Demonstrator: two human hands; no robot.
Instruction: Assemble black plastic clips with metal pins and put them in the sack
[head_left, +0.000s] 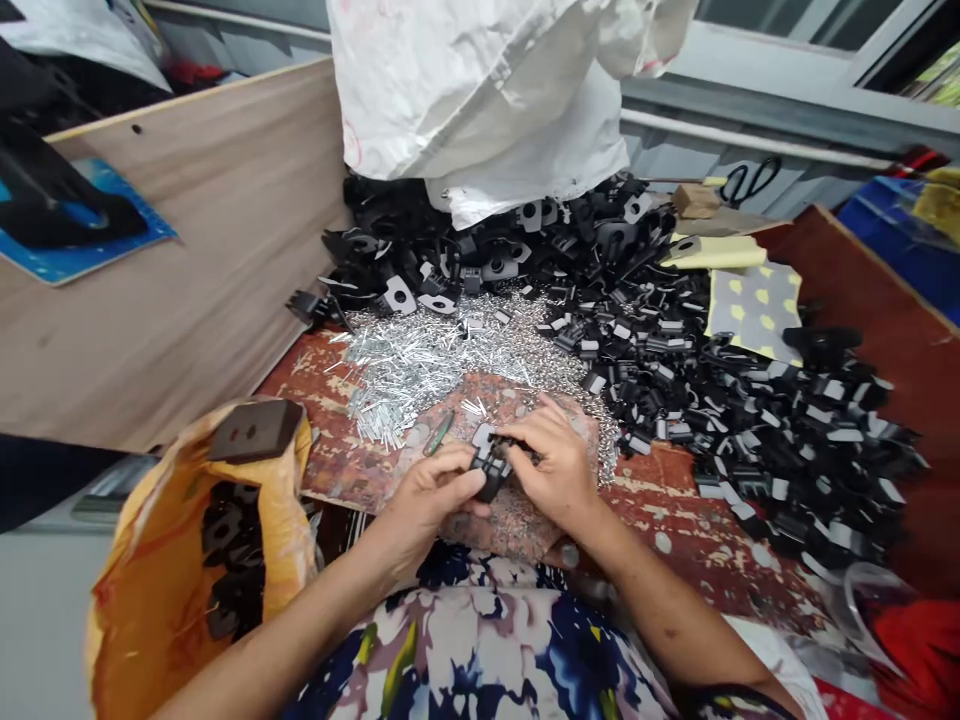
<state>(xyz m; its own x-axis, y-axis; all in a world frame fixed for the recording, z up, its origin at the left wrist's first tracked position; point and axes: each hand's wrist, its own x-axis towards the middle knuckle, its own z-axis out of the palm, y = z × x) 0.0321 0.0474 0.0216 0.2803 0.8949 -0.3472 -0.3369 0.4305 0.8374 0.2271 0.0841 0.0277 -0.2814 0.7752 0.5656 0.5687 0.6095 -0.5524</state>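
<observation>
Close in front of me, my left hand [431, 497] is closed on a black plastic clip [493, 480], its thumb lying along the near side. My right hand [553, 462] meets it from the other side, fingers pinched on a dark part at the clip's upper edge; whether that part is separate I cannot tell. Both hands are over a worn reddish board [517, 540]. Beyond my left fingers lies a small green tool [439, 433], beside several loose pins [474, 407]. Further back spreads a heap of thin silvery pins [401, 365], with small shiny metal pieces [559, 360] to its right.
Black plastic parts pile up at the back [495, 250] and right [750, 410]. A white sack [480, 90] hangs over the rear pile. Wooden panels [225, 230] wall the left; a yellow bag [150, 560] stands below. Scissors [750, 182] lie back right.
</observation>
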